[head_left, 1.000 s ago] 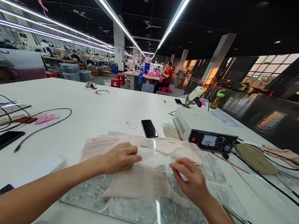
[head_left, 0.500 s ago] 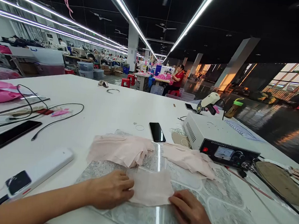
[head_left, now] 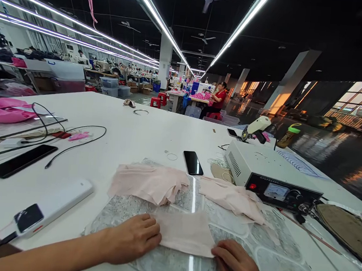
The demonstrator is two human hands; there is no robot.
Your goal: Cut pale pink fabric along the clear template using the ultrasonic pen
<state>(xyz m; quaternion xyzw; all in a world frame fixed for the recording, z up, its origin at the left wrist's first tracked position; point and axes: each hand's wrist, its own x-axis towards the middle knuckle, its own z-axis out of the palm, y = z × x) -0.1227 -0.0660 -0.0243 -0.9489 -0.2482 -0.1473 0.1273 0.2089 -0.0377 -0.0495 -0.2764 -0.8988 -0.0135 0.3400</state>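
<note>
A pale pink fabric piece (head_left: pixel 187 233) lies flat on a grey marbled mat (head_left: pixel 170 268) in front of me. At its left edge my left hand (head_left: pixel 135 237) has its fingers curled and pressed together on the cloth. My right hand (head_left: pixel 236 261) pinches the lower right corner between thumb and fingertips. Behind the piece sits a stack of pale pink fabric pieces (head_left: pixel 149 182) on the left. Another loose pile of the same fabric (head_left: pixel 232 198) lies on the right.
A black phone (head_left: pixel 193 163) lies behind the fabric. On the right stands a control box (head_left: pixel 269 167) with a meter, its cable running along the mat. A white power bank (head_left: pixel 61 205), a dark tablet (head_left: pixel 19 160) and cables are at left. A person in red (head_left: pixel 219 97) sits farther back.
The camera view has shifted slightly, so the whole scene sits a little farther right and lower. Both hands stay at the fabric's edges, with its right corner drawn slightly outward.
</note>
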